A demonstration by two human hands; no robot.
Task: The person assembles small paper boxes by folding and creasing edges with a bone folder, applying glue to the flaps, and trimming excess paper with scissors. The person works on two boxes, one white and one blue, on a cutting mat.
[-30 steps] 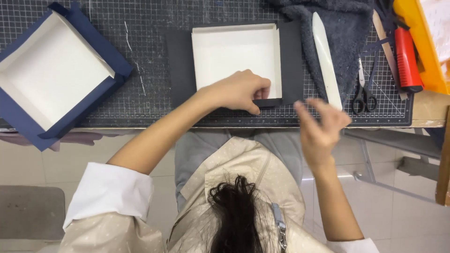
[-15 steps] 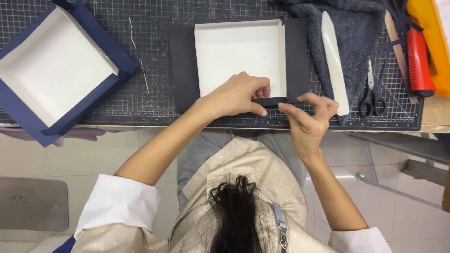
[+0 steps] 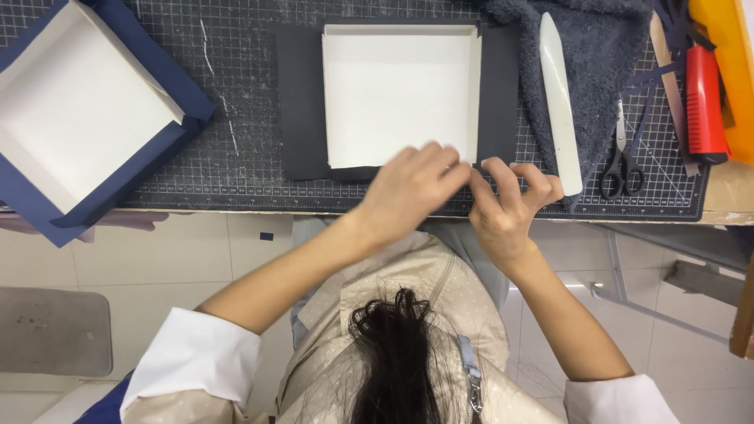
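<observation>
A shallow white cardboard box [image 3: 400, 94] sits open on a dark paper sheet [image 3: 298, 102], which lies on a gridded cutting mat [image 3: 236, 165]. My left hand [image 3: 412, 188] and my right hand [image 3: 510, 200] meet at the box's near right corner. Their fingertips touch each other and pinch the near edge of the dark sheet against the box wall. The left hand is slightly blurred. The strip of paper under the fingers is mostly hidden.
A second white box wrapped in navy paper [image 3: 102, 118] lies at the left. To the right are a white bone folder [image 3: 559, 102] on a grey towel [image 3: 605, 63], scissors [image 3: 624, 161], a red utility knife [image 3: 703, 102] and an orange object [image 3: 730, 63].
My right hand came in from beyond the table edge and joined the left at the box's near right corner. The left hand slid slightly right along the near wall.
</observation>
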